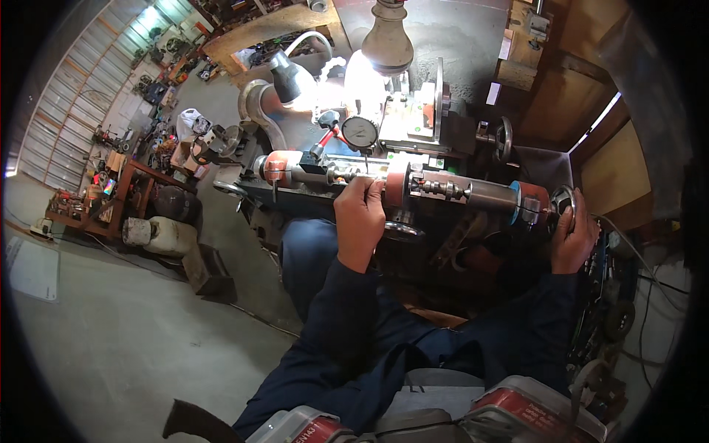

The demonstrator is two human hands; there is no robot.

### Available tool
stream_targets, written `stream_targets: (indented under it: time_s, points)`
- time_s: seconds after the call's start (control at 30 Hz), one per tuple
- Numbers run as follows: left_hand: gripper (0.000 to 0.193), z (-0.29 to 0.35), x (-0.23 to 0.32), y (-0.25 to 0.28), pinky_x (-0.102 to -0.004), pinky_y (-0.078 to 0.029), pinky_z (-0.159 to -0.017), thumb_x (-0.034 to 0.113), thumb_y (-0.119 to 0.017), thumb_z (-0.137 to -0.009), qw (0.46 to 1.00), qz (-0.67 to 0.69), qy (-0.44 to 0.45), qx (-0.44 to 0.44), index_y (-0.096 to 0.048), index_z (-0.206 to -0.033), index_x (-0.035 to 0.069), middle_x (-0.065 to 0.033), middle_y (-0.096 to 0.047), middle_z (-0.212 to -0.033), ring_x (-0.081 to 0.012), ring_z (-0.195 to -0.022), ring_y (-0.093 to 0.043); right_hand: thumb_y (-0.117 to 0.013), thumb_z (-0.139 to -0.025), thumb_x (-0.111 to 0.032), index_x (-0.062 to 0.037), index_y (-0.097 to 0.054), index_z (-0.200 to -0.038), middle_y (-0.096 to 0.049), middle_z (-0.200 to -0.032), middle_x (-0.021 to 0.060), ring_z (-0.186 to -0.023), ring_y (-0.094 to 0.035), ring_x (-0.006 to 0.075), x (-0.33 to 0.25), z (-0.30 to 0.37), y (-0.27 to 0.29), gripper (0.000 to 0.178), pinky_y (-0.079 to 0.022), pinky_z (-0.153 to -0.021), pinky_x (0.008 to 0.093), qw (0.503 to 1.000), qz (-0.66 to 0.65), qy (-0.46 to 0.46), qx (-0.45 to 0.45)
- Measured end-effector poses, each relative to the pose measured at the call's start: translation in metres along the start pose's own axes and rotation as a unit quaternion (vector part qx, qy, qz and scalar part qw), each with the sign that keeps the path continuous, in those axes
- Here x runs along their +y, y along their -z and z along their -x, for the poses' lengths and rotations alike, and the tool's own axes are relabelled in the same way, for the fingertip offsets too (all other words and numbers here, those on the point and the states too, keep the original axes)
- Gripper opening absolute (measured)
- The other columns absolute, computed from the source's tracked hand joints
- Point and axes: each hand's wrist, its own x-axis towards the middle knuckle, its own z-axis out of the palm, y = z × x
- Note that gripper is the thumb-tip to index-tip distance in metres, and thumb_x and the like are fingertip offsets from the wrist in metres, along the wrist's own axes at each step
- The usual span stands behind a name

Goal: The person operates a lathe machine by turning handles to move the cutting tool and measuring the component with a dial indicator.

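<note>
A slim lobed metal shaft (443,187), like a camshaft, lies across the machine between two cylindrical holders. My left hand (360,221) is closed against its left part, just under the stem of a round dial gauge (360,132). What lies between those fingertips is hidden. Red arms and a black base (316,162) carry the gauge over the left holder. An orange-red ring (397,183) surrounds the shaft just right of my fingers. At the right end, my right hand (574,235) grips the rim of a metal handwheel (563,199), beside the blue-and-red right holder (530,203).
A bright work lamp (294,80) and a larger hanging lamp (388,40) light the machine. Further handwheels stand at the back right (504,140) and below the shaft (405,230). A gas cylinder (166,236) lies left on the floor. Tools (598,295) line the right side.
</note>
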Motion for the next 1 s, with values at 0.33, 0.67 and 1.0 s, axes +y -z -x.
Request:
stream_targets:
  time_s: [0.33,0.67,1.0]
  points:
    - [0.013,-0.010,-0.014,0.013,-0.0400,-0.045,-0.058,0.007,-0.069,-0.092,0.996,0.014,-0.053,-0.064,-0.061,-0.086,-0.002,-0.0182,-0.062,-0.072,-0.0354,-0.064,-0.061,-0.053,-0.099,-0.018,-0.0035,-0.062,-0.131,-0.070,-0.120,0.0157,-0.100,-0.067,0.0337,-0.001,-0.001,0.001,0.036,-0.046,-0.090,0.0433,1.000,-0.006,-0.004,-0.011]
    - [0.010,-0.013,-0.013,0.017,-0.0360,-0.046,-0.059,0.007,-0.068,-0.092,0.994,-0.005,-0.085,-0.075,-0.064,-0.087,-0.001,-0.0132,-0.062,-0.069,-0.0249,-0.060,-0.059,-0.053,-0.100,-0.018,-0.0041,-0.061,-0.134,-0.068,-0.123,0.0171,-0.104,-0.064,0.0331,0.001,-0.001,0.012,0.038,-0.044,-0.093,0.0426,0.996,-0.057,-0.015,-0.062]
    - [0.010,0.033,0.020,-0.024,-0.0314,-0.049,-0.055,0.000,-0.071,-0.087,0.978,0.075,-0.183,0.065,-0.061,-0.087,0.002,-0.0115,-0.067,-0.080,-0.0224,-0.063,-0.065,-0.050,-0.100,-0.006,-0.0005,-0.063,-0.117,-0.064,-0.113,0.0123,-0.109,-0.059,0.0250,0.077,0.040,0.010,0.023,-0.043,-0.099,0.0344,0.963,-0.213,-0.127,-0.106]
